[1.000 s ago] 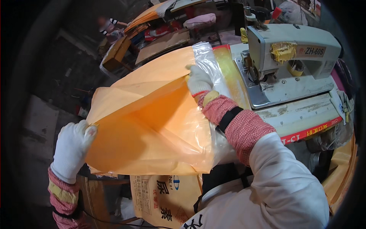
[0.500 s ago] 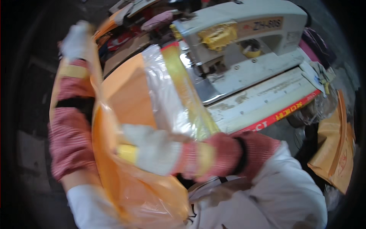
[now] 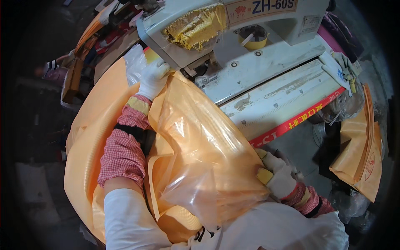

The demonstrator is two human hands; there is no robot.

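A large orange woven plastic sack (image 3: 200, 121) with a clear liner (image 3: 196, 187) spreads across my lap and against the sewing machine (image 3: 246, 71). My left hand (image 3: 153, 78), in a white glove, is closed on the sack's upper corner, just left of the machine's needle area. Lower right, my right hand (image 3: 280, 173), gloved with yellow finger wraps, grips the sack's other edge below the machine bed. Between the two hands the sack's edge runs taut along the front of the machine. Red checked sleeves cover both forearms.
The machine's bed plate (image 3: 279, 98) has a red printed strip along its front edge. A yellow tape roll (image 3: 253, 38) sits on the machine. Folded orange sacks (image 3: 358, 146) hang at the right. Another orange sack (image 3: 100, 104) lies behind my left arm, near a cardboard box (image 3: 73, 81).
My left hand has come from the far left toward the machine, bringing the sack's corner along. My right hand has moved right, to the sack's other edge. The view has shifted.
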